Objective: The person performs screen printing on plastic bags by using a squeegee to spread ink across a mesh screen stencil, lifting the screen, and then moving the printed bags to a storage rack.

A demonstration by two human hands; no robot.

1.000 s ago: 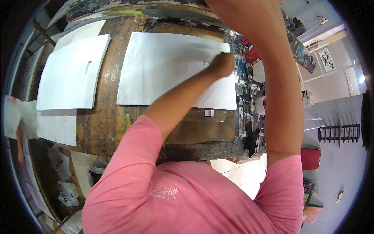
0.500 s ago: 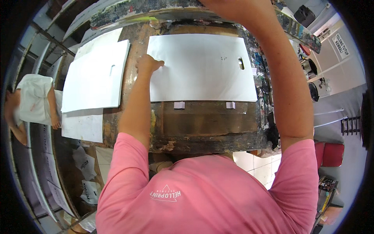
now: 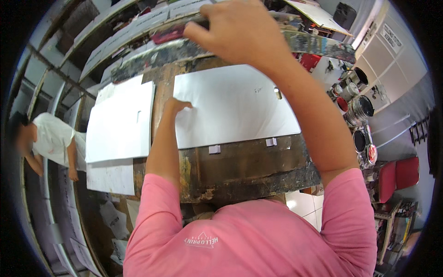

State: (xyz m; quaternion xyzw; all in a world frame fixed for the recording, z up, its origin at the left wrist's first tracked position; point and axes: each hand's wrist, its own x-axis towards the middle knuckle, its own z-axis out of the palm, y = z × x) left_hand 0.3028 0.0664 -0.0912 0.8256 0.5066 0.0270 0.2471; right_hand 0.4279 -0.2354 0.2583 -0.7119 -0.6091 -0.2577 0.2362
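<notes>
Head view: stacked white bags (image 3: 120,123) lie near the left edge of the table (image 3: 249,162); the left hand (image 3: 173,109), grip unclear, touches a die-cut-handle bag (image 3: 230,108) already laid flat mid-table, blank but for small dark marks (image 3: 258,90); over the far edge the right hand (image 3: 240,34) hovers, thumb and finger apart.

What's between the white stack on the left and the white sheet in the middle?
In the head view, a strip of stained brown tabletop, partly covered by the left hand and forearm.
</notes>
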